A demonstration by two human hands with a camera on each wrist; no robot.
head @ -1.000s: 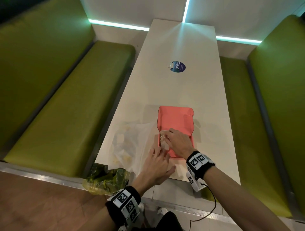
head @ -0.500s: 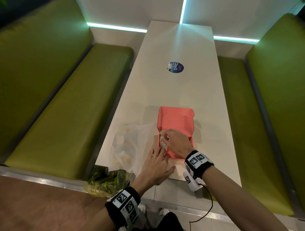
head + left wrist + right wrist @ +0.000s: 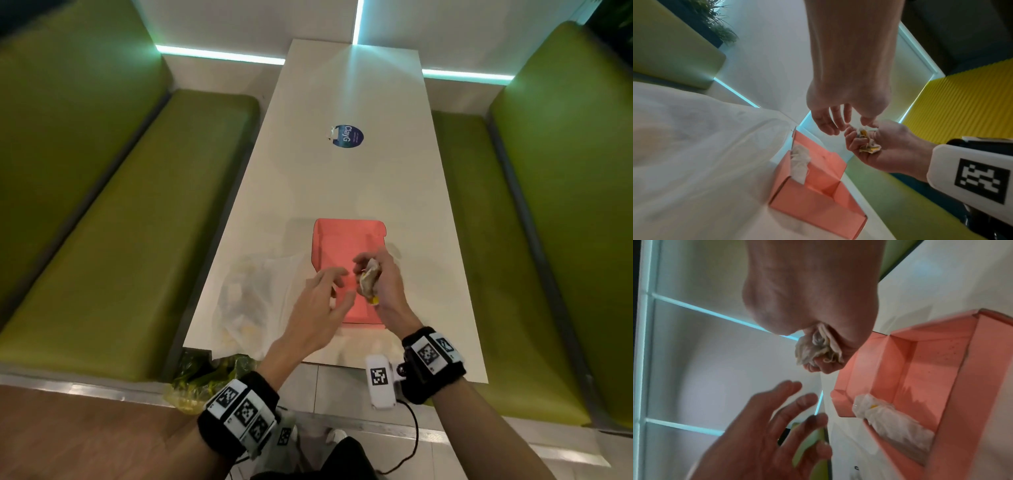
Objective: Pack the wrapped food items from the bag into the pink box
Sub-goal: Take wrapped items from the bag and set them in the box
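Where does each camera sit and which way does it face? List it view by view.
Head: worn high, looking down the table at the pink box; both forearms and wristbands show.
Left wrist: low by the bag, looking along the left hand at the right hand gripping a wrapped item.
Right wrist: looks along the right hand at a second wrapped item lying in the box.
All three share the box and both hands.

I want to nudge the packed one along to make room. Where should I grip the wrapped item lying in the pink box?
Probably grip the wrapped item across its narrow middle, coming from above through the pink box's open top. It lies lengthwise against one wall, so fingers fit only on its free inner side.
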